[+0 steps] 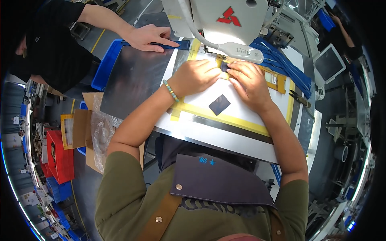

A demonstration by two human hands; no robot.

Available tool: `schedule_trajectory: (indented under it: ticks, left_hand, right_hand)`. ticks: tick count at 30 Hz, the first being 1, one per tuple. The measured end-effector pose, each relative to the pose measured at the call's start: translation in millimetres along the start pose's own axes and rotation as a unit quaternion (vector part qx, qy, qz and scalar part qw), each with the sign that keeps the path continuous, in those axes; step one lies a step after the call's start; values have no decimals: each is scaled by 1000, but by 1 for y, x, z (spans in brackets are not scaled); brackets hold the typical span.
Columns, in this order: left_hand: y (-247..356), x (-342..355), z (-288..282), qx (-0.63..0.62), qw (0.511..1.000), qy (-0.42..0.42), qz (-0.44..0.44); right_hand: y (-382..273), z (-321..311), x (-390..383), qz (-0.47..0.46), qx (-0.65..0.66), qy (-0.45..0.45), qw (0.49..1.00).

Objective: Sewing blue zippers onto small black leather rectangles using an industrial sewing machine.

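- Nearest, at the bottom of the frame, is the person's dark apron (219, 180), with both forearms reaching up toward the middle.
- A small dark rectangular patch (219, 105) lies loose on the white table (225, 136), just below the hands and inside the yellow tape border (241, 119).
- The left hand (196, 76), with a bead bracelet (171, 90) at the wrist, lies palm down, fingers curled, pressing the work flat; it grips nothing that I can see.
- The right hand (250, 82) presses likewise, fingertips touching a small dark piece (224, 66) in the yellow template (277, 80), upper centre.
- To do this well, I judge both hands should hold the piece flat and square, fingertips clear of the needle area.
- Farther up stands the white sewing machine (225, 18); blue straps (281, 60) lie to its right.
- At upper left, another person's hand (150, 38) rests on a blue strip (175, 45).
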State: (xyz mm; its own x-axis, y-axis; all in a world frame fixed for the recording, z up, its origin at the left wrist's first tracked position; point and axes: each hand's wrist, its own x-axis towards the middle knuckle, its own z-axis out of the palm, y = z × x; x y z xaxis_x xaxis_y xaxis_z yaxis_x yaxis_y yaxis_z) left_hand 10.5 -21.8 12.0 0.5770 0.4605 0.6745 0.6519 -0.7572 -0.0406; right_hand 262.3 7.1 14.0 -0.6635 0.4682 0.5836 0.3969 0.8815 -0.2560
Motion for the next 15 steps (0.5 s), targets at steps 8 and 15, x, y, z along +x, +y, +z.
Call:
schedule_trajectory:
  ticks: [8,15]
  left_hand:
    - [0,-1,-4,-11,997,-77,-27]
    - [1,-2,4,-23,994,-103,-41]
  right_hand:
    - [10,4,-2,36,7,31,999]
    - [8,4,-1,32,5,21,999]
